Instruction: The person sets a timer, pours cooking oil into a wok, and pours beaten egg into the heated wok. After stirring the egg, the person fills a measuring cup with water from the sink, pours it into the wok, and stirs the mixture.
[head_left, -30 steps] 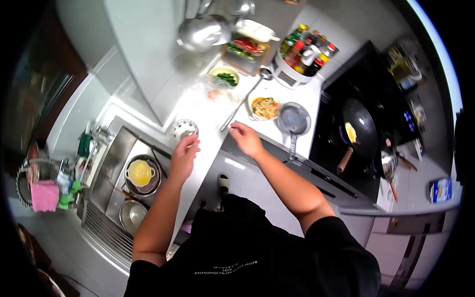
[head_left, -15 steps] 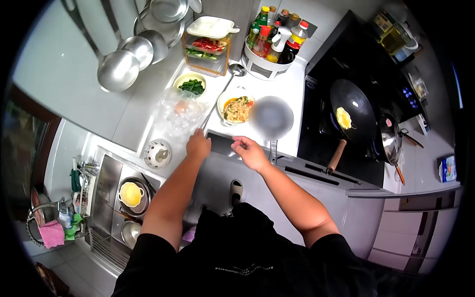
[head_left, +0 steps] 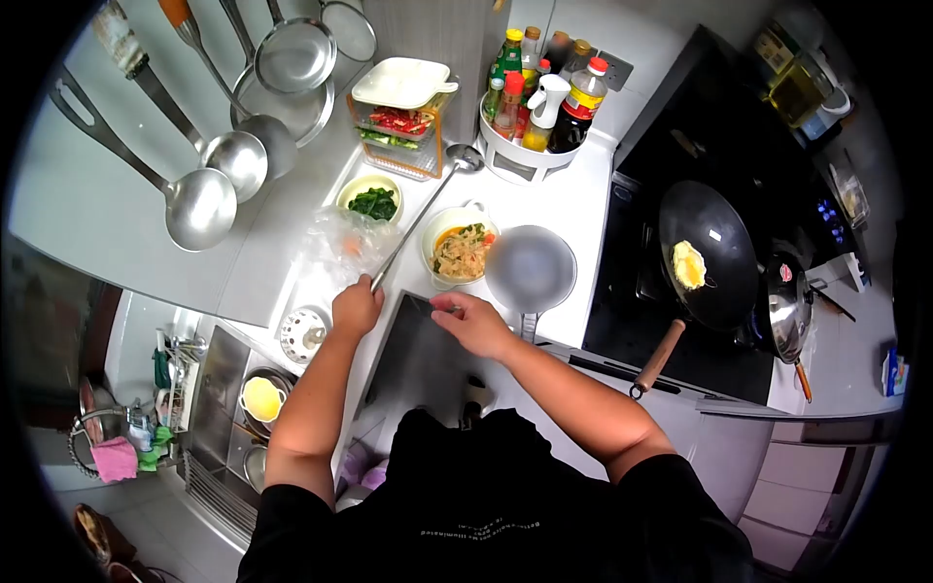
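My left hand (head_left: 358, 309) is closed around the lower end of a long-handled metal ladle (head_left: 426, 209). The ladle lies slanted over the white counter, its bowl at the back. My right hand (head_left: 470, 325) is partly curled, with its fingers apart beside the upper edge of a dark grey panel (head_left: 413, 355) below the counter edge; contact is unclear. Nothing shows in that hand. Behind the hands are a bowl of cooked food (head_left: 462, 251), a grey pan (head_left: 531, 268), a clear plastic bag (head_left: 350, 241) and a bowl of greens (head_left: 372, 202).
On the right, a black wok (head_left: 717, 262) with egg sits on the stove beside a lidded pan (head_left: 787, 311). Bottles stand in a white round rack (head_left: 520, 160) at the back. Ladles (head_left: 201, 209) hang upper left. The sink (head_left: 219, 389) is at left, by a white perforated holder (head_left: 303, 335).
The view has shifted. My left hand has moved from above the counter edge to the ladle handle. More of the dark grey panel shows below the hands, and my right hand has lowered beside its edge.
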Available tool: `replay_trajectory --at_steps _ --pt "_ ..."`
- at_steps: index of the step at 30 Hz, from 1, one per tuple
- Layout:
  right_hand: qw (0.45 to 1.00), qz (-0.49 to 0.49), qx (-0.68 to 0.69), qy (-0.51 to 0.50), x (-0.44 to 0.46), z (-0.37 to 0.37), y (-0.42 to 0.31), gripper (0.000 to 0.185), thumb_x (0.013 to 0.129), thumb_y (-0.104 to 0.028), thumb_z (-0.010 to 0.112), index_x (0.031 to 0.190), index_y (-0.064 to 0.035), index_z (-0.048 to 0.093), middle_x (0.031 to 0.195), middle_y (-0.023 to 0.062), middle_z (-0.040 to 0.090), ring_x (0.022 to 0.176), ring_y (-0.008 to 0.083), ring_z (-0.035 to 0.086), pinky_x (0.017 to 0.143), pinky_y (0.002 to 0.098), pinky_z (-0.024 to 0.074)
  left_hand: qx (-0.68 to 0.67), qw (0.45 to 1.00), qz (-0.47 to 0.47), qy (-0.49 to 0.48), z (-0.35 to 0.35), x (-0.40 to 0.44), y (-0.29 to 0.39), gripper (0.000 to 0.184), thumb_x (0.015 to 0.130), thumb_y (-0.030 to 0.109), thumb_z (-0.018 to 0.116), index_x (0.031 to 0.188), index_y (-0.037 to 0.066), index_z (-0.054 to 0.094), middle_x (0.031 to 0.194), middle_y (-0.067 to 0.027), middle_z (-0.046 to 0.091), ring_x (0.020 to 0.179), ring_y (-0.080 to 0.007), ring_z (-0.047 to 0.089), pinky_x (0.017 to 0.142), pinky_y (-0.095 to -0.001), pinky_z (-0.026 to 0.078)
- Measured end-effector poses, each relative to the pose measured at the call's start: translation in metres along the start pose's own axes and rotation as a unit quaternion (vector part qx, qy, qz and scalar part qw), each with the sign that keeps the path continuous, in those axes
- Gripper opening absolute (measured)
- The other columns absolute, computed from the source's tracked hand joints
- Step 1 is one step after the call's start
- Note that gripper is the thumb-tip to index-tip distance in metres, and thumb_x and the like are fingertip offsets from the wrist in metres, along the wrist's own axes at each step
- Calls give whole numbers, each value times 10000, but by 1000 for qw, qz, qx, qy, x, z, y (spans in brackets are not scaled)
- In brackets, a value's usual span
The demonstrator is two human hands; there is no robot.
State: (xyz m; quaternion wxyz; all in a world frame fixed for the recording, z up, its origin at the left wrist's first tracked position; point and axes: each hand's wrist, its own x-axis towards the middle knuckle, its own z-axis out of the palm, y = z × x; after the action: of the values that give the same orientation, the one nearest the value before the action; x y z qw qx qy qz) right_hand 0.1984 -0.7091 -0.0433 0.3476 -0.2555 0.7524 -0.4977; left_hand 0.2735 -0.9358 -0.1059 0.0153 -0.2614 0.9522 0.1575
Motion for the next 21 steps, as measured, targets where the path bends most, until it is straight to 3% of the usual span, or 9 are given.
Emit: replay_trajectory --at_steps 7,8,9,10,11,14,16,19,21 --pt "996 -24 24 83 -16 26 -15 307 873 -291 603 1034 -32 647 948 142 664 860 228 635 759 323 489 -174 982 69 42 -42 -50 26 281 888 291 543 882 11 562 761 -241 617 749 -425 603 652 -455 466" --pt "993 -52 39 94 -13 35 -2 327 885 -321 585 1015 -29 651 924 142 663 835 233 631 766 325 484 -259 965 49 11 -47 -67 37 294 898 294 548 833 8 561 703 -199 612 654 -347 611 598 -408 458" --pt "994 -46 54 79 -21 36 -5 342 920 -329 549 1064 -31 639 910 72 657 834 151 591 769 285 466 -337 940 26 -41 -44 -81 45 307 915 291 536 793 10 551 622 -109 568 550 -205 547 524 -345 421" --pt "990 -68 99 76 -23 42 0 333 914 -327 554 1023 -23 635 891 93 658 786 172 608 721 309 485 -410 908 8 -88 -50 -98 64 294 937 277 504 789 27 539 589 -30 508 517 -106 458 472 -290 365" --pt "983 -93 145 69 -26 46 5 327 907 -325 560 981 -14 631 873 115 659 738 194 626 673 333 504 -492 859 2 -141 -42 -110 72 276 953 259 466 800 39 532 590 -11 489 512 -97 435 472 -261 346" --pt "955 69 263 117 -77 38 -34 306 920 -318 546 1003 -30 607 852 90 649 635 155 615 508 303 506 -530 813 109 -215 -33 -142 107 273 962 259 428 856 35 541 630 -15 513 563 -104 465 514 -257 373" --pt "953 42 256 154 -102 21 -19 307 922 -330 548 1008 -39 588 844 86 639 583 136 601 434 274 481 -556 767 138 -288 -18 -147 126 277 960 257 405 920 31 559 680 -21 545 622 -114 511 565 -264 409" --pt "930 -6 272 249 -146 -8 16 251 929 -315 548 931 -65 569 782 32 626 639 100 593 399 241 441 -366 802 334 -335 -23 -142 167 256 952 220 437 984 8 578 790 -34 613 715 -119 569 664 -272 456" --pt "904 96 221 354 -197 -53 -2 250 923 -315 567 884 -68 564 666 12 584 574 87 560 416 235 424 -322 767 394 -391 -34 -142 188 227 930 219 500 980 24 605 850 -66 645 788 -152 607 727 -284 472"
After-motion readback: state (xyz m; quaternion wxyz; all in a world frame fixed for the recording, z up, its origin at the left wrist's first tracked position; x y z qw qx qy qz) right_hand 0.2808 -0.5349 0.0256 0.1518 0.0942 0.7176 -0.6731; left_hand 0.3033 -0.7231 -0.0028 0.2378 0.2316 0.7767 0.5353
